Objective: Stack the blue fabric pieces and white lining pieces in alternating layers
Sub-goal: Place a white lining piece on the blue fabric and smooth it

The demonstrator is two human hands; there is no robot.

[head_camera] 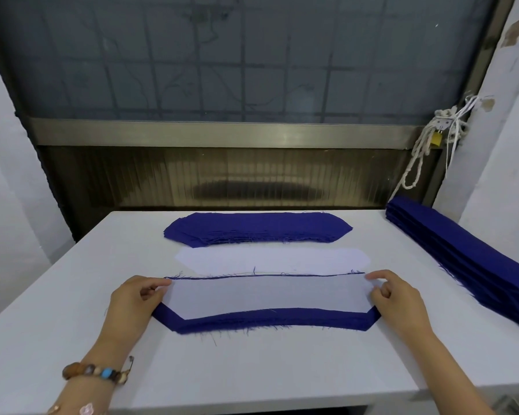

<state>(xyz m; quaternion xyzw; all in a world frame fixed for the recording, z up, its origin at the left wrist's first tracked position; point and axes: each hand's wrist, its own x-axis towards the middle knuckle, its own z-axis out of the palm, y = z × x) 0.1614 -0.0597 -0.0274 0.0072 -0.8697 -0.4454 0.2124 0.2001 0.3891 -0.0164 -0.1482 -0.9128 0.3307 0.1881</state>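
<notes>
Left hand (135, 298), beaded bracelet (99, 371) at the wrist, is pinching the left end of the white lining piece (267, 298); right hand (397, 298) is pinching its right end. Lining is lying flat on a blue fabric piece (267, 320) near the front of the table (72, 295). Just beyond, a second lining (270, 259) is lying flat. Farther back, a blue fabric stack (258, 227) is sitting; folded blue cloth (462, 259) is lying along the right edge.
</notes>
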